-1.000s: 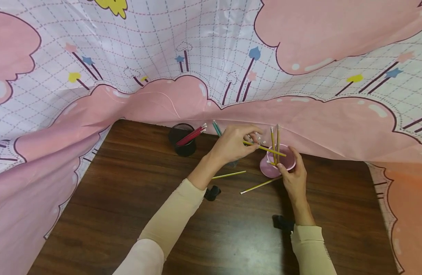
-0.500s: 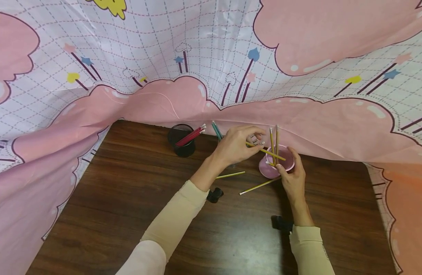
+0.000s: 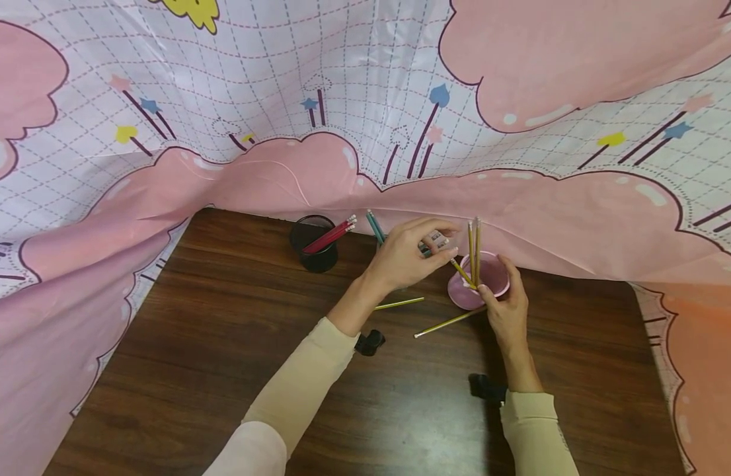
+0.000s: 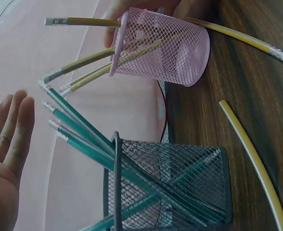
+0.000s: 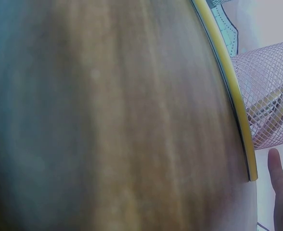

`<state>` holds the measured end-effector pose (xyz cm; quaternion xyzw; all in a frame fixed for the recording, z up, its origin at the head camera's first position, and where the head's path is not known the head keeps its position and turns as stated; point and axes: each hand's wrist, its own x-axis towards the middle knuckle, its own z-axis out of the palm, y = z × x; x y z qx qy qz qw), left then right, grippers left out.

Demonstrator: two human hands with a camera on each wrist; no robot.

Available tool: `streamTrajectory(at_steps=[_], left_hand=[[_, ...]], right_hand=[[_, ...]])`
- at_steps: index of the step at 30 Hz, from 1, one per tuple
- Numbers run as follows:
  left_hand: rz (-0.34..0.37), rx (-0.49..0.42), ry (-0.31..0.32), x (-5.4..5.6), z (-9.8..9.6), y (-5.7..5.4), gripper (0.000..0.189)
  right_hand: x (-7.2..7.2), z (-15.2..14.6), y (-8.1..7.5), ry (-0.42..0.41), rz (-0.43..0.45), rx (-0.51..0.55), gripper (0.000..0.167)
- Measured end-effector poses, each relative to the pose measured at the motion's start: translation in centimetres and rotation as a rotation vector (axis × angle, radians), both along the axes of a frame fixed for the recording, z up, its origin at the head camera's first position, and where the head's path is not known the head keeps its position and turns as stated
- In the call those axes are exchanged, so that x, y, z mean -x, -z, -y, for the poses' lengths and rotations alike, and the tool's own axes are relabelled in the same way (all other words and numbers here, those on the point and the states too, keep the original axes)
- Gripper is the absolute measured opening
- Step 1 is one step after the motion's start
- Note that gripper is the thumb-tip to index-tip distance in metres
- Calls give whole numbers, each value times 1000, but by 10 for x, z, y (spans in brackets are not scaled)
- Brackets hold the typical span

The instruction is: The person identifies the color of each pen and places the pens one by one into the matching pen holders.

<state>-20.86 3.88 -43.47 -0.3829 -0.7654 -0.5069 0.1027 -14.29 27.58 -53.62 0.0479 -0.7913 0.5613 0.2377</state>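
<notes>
A pink mesh pencil cup (image 3: pixel 460 295) stands at the right on the table, with several yellow pencils (image 3: pixel 477 246) leaning inside. My right hand (image 3: pixel 511 305) grips this cup near its rim, thumb in front and fingers round the far side. Just left of the cup, my left hand (image 3: pixel 408 254) hovers with its fingers extended, holding nothing. In the left wrist view, the left hand (image 4: pixel 6 159) is apart from the pencil ends. Below it stands a dark mesh cup (image 4: pixel 228 187) of teal pencils (image 4: pixel 91 154), mostly hidden by the left hand in the head view.
A black mesh cup (image 3: pixel 319 261) holding red pencils (image 3: pixel 331 236) stands at the left. Two yellow pencils lie on the wooden table (image 3: pixel 234 350): one loose pencil (image 3: pixel 401 303) near the left wrist, another pencil (image 3: pixel 449 322) before the pink cup. A patterned cloth (image 3: pixel 365 158) hangs behind.
My left hand has let go of a yellow pencil, which has dropped into the pink cup and leans there with the others. The right hand keeps its grip on the cup.
</notes>
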Motion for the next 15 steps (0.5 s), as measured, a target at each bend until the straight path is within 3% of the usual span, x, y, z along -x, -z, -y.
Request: streamTrajectory(at_steps=[7, 15], left_hand=[[39, -22, -35, -5, 11, 1, 36], [20, -49, -33, -8, 24, 4, 43]], right_hand=[[0, -1, -1, 3, -2, 5, 65], [0, 0, -1, -2, -5, -9, 65]])
